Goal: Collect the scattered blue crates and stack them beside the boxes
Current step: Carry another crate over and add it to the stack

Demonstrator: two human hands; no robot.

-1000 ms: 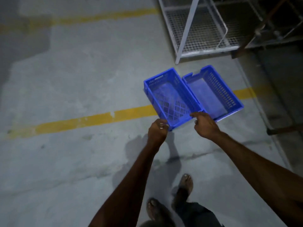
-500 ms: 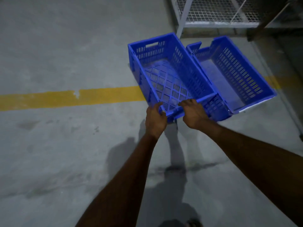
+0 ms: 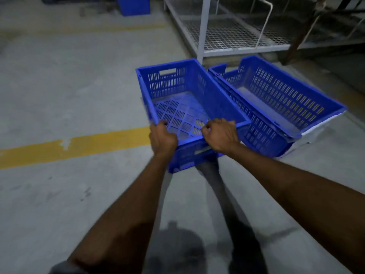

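A blue slotted plastic crate (image 3: 209, 91) is in the middle of the view, empty, its near end raised off the concrete floor. My left hand (image 3: 163, 138) grips the near rim at its left corner. My right hand (image 3: 221, 135) grips the same rim further right. A second blue crate (image 3: 286, 95) lies on the floor touching the first one's right side, with something white under its right edge. Another blue object (image 3: 134, 5) stands far off at the top, too cut off to identify.
A white metal frame with a wire-mesh shelf (image 3: 227, 34) stands just behind the crates, one upright post (image 3: 203, 26) close to the held crate's far corner. A yellow floor line (image 3: 75, 145) runs to the left. Open concrete lies left and near me.
Both hands closed on the near rim of the left crate and tipped its near end up. The camera came closer and lifted, bringing the mesh shelf and far blue object into view.
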